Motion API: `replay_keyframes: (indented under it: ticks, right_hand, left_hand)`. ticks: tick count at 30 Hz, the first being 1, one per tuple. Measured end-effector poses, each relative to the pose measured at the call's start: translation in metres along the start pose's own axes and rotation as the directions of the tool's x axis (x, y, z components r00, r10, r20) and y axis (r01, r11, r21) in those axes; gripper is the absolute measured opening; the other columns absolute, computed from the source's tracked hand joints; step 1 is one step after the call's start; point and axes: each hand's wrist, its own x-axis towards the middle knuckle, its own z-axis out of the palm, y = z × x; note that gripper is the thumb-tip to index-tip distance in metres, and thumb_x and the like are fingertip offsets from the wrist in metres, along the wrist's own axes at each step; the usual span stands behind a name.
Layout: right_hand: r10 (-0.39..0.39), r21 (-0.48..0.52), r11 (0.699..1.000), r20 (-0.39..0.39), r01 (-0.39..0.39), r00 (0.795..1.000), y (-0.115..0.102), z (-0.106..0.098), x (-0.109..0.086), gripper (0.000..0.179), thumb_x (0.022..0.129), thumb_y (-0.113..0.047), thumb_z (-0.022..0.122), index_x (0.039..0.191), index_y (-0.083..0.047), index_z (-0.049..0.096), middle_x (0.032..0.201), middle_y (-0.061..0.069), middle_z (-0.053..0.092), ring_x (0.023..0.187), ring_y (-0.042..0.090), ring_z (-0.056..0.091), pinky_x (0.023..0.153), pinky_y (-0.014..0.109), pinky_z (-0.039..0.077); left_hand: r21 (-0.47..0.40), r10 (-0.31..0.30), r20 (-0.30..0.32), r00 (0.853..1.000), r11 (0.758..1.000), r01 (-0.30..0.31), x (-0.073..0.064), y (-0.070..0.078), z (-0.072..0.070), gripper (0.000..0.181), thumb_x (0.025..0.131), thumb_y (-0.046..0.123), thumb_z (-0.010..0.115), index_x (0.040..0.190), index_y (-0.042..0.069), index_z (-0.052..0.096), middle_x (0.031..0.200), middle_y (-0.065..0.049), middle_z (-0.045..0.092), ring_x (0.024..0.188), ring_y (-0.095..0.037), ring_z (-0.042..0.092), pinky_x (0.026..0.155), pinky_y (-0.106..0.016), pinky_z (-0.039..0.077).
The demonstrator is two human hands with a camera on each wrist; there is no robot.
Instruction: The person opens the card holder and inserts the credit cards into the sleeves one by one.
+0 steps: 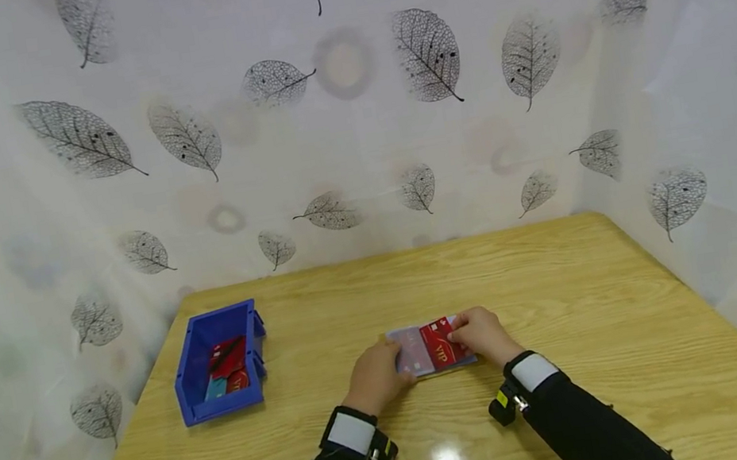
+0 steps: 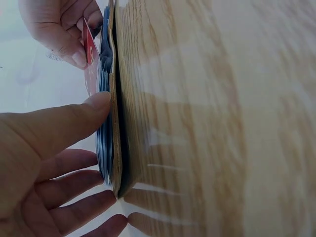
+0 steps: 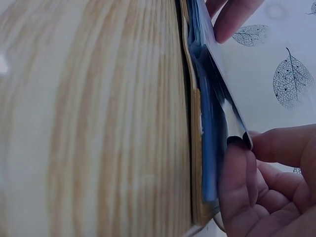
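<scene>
An open card holder [image 2: 116, 143] with a tan edge and a stack of clear bluish sleeves lies on the wooden table. My right hand [image 1: 484, 334] pinches the right end of a red card [image 1: 439, 343] marked VIP between thumb and fingers. That end is raised off the sleeves, while the card's left part reaches into the clear pocket [image 1: 413, 352] on the left, which looks pale pink. Around the holder's left end, my left hand [image 1: 376, 376] holds it, thumb on the near sleeve edges and fingertips along the left side.
At the table's left stands a blue plastic bin [image 1: 187, 371] holding red cards [image 1: 232, 356], a teal card [image 1: 216, 388] and a dark slim item. Pale curtains [image 1: 355, 144] with a leaf print hang behind the table [image 1: 566, 287] and at both sides.
</scene>
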Motion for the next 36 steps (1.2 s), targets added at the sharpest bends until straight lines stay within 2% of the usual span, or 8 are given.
replay_keyframes:
  ticks: [12, 17, 19, 21, 24, 26, 33, 36]
  right_hand:
    - [-0.004, -0.074, 0.997, 0.015, 0.005, 1.000, -0.005, 0.002, 0.004, 0.012, 0.086, -0.004, 0.067, 0.094, 0.006, 0.068, 0.076, 0.008, 0.062, 0.064, 0.017, 0.058, 0.052, 0.028, 0.052]
    - [-0.054, -0.165, 0.985, -0.013, 0.052, 0.998, -0.007, 0.002, 0.007, 0.012, 0.085, -0.007, 0.068, 0.091, 0.003, 0.071, 0.079, 0.008, 0.067, 0.079, 0.027, 0.056, 0.078, 0.035, 0.042]
    - [-0.067, -0.196, 0.979, -0.019, 0.062, 0.998, -0.007, 0.003, 0.008, 0.013, 0.084, -0.008, 0.069, 0.090, 0.002, 0.072, 0.081, 0.008, 0.069, 0.081, 0.028, 0.055, 0.078, 0.039, 0.034]
    - [-0.053, -0.178, 0.983, -0.009, 0.051, 0.999, -0.007, 0.006, 0.008, 0.013, 0.085, -0.008, 0.069, 0.092, 0.003, 0.072, 0.082, 0.009, 0.069, 0.077, 0.025, 0.059, 0.082, 0.038, 0.038]
    - [-0.035, -0.121, 0.992, 0.011, 0.036, 0.999, -0.008, 0.011, 0.008, 0.013, 0.086, -0.006, 0.068, 0.093, 0.005, 0.070, 0.079, 0.009, 0.067, 0.065, 0.017, 0.061, 0.065, 0.027, 0.051]
    - [-0.035, -0.086, 0.996, 0.022, 0.036, 0.999, -0.009, 0.014, 0.006, 0.012, 0.086, -0.005, 0.068, 0.092, 0.006, 0.069, 0.076, 0.008, 0.065, 0.058, 0.014, 0.061, 0.052, 0.029, 0.054]
    - [-0.062, -0.035, 0.997, 0.032, 0.063, 0.998, -0.017, 0.025, 0.002, 0.007, 0.084, -0.001, 0.068, 0.085, 0.006, 0.068, 0.071, 0.008, 0.064, 0.055, 0.014, 0.061, 0.050, 0.029, 0.054]
    - [-0.122, -0.061, 0.990, 0.021, 0.123, 0.992, -0.018, 0.029, 0.002, 0.006, 0.082, 0.000, 0.070, 0.079, 0.005, 0.068, 0.070, 0.008, 0.065, 0.054, 0.015, 0.062, 0.050, 0.029, 0.053]
  left_hand:
    - [-0.001, 0.016, -0.030, 0.999, 1.000, -0.016, 0.000, -0.003, 0.004, 0.034, 0.072, 0.027, 0.086, 0.095, 0.007, 0.069, 0.086, -0.005, 0.067, 0.075, -0.022, 0.063, 0.066, -0.035, 0.049]
    - [-0.004, 0.007, -0.014, 1.000, 1.000, -0.007, 0.000, -0.002, 0.006, 0.041, 0.073, 0.026, 0.085, 0.106, 0.005, 0.071, 0.099, -0.010, 0.070, 0.085, -0.026, 0.065, 0.074, -0.037, 0.051]
    - [-0.004, 0.004, -0.009, 1.000, 1.000, -0.004, 0.000, -0.001, 0.006, 0.042, 0.074, 0.026, 0.085, 0.108, 0.005, 0.071, 0.102, -0.010, 0.070, 0.087, -0.026, 0.066, 0.076, -0.037, 0.052]
    - [-0.002, 0.003, -0.010, 1.000, 1.000, -0.003, 0.000, 0.000, 0.005, 0.043, 0.073, 0.026, 0.085, 0.108, 0.005, 0.071, 0.102, -0.010, 0.070, 0.087, -0.026, 0.066, 0.076, -0.037, 0.052]
    - [0.000, 0.004, -0.012, 1.000, 1.000, -0.004, -0.001, 0.000, 0.005, 0.042, 0.073, 0.026, 0.086, 0.106, 0.006, 0.071, 0.098, -0.009, 0.070, 0.085, -0.025, 0.066, 0.074, -0.036, 0.051]
    - [0.005, 0.006, -0.015, 1.000, 1.000, -0.006, -0.001, 0.000, 0.004, 0.040, 0.072, 0.027, 0.086, 0.103, 0.006, 0.071, 0.095, -0.008, 0.070, 0.083, -0.024, 0.065, 0.072, -0.036, 0.051]
    - [-0.001, 0.006, -0.046, 0.999, 1.000, -0.006, 0.001, 0.001, 0.003, 0.035, 0.070, 0.025, 0.086, 0.095, 0.008, 0.070, 0.085, -0.007, 0.068, 0.075, -0.023, 0.064, 0.066, -0.035, 0.049]
    - [-0.022, -0.014, -0.043, 0.999, 1.000, 0.013, 0.000, 0.002, 0.003, 0.036, 0.069, 0.025, 0.087, 0.095, 0.007, 0.070, 0.084, -0.007, 0.068, 0.076, -0.023, 0.064, 0.066, -0.036, 0.050]
